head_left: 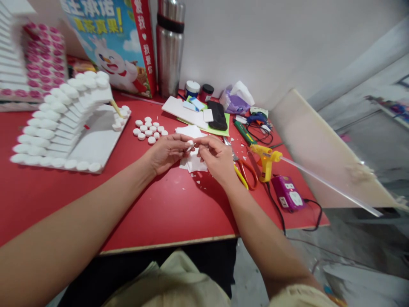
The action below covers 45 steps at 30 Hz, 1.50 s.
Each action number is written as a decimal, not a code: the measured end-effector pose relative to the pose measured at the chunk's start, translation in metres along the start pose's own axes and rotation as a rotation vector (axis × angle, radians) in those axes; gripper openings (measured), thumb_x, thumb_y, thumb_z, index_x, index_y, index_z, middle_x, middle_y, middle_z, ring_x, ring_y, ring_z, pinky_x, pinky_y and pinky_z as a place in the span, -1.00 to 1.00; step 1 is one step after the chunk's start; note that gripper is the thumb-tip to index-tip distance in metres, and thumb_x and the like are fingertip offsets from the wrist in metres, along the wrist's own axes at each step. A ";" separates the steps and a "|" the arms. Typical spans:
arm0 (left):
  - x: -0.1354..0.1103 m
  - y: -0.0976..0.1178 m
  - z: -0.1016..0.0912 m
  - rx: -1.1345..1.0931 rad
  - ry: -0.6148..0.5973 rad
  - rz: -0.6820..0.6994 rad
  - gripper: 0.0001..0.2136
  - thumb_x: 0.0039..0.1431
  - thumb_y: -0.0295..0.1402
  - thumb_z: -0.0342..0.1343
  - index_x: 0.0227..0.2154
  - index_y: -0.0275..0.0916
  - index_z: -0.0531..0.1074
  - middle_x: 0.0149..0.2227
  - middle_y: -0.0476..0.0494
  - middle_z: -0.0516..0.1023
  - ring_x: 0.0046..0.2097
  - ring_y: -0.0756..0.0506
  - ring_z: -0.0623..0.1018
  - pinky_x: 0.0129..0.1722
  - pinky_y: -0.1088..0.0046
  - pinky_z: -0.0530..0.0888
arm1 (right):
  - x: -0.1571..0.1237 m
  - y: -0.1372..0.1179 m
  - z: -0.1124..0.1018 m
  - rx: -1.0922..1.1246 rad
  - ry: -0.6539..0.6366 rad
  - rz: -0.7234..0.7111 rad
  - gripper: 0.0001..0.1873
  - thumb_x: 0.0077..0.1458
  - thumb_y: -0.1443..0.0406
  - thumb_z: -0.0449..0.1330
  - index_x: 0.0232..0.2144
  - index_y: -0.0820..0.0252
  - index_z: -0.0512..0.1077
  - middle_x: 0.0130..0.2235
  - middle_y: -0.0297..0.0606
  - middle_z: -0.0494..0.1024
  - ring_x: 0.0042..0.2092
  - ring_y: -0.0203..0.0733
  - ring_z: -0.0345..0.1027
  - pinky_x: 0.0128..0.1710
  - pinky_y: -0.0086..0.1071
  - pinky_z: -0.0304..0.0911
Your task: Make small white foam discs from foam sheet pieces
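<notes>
Both my hands meet over the middle of the red table [159, 204]. My left hand [168, 151] pinches a small white foam disc [190, 144] between thumb and fingertips. My right hand [217, 157] is closed against the same disc from the right side. Under the hands lie white foam sheet scraps [194, 164]. A cluster of several finished white discs [148, 129] sits just left of the hands. Further left stands a white foam stair model [70, 123] edged with the same discs.
Right of my hands lie orange-handled scissors [246, 172], a yellow glue gun [266, 160] with a long glue stick, and a purple power strip [287, 194]. At the back stand a steel flask [169, 47], a picture box [111, 42], paint jars, a green mat and a tissue pack.
</notes>
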<state>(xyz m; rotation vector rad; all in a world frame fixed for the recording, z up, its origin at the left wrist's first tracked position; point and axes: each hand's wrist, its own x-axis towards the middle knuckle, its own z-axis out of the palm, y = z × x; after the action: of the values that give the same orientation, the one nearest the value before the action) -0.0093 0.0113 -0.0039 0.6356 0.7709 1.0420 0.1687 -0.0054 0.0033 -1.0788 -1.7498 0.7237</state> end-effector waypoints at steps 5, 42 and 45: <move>0.000 -0.001 0.002 0.035 0.018 0.031 -0.76 -0.22 -0.50 0.46 -0.40 -0.41 0.63 -0.41 -0.18 0.60 -0.36 -0.02 0.51 -0.30 0.45 0.40 | -0.001 0.003 0.001 -0.063 -0.002 -0.049 -0.77 0.22 0.40 0.15 -0.20 0.13 0.61 -0.16 -0.22 0.64 -0.24 -0.24 0.51 -0.34 -0.38 0.40; 0.003 -0.002 -0.001 0.062 0.022 0.024 -0.73 -0.27 -0.47 0.49 -0.41 -0.37 0.64 -0.44 -0.13 0.60 -0.38 -0.01 0.52 -0.32 0.47 0.42 | -0.001 0.002 0.000 -0.097 -0.004 -0.108 -0.75 0.20 0.42 0.13 -0.18 0.17 0.60 -0.16 -0.22 0.63 -0.23 -0.25 0.51 -0.31 -0.38 0.38; 0.003 -0.003 0.000 0.079 0.032 0.032 -0.73 -0.27 -0.46 0.48 -0.41 -0.37 0.63 -0.43 -0.14 0.60 -0.39 0.00 0.51 -0.33 0.47 0.42 | -0.001 0.002 0.000 -0.099 -0.001 -0.087 -0.76 0.20 0.40 0.13 -0.20 0.16 0.60 -0.16 -0.22 0.64 -0.21 -0.24 0.52 -0.29 -0.37 0.39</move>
<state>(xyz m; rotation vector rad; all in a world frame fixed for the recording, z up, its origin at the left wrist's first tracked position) -0.0071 0.0128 -0.0064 0.7017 0.8356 1.0571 0.1693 -0.0051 0.0010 -1.0611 -1.8380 0.5898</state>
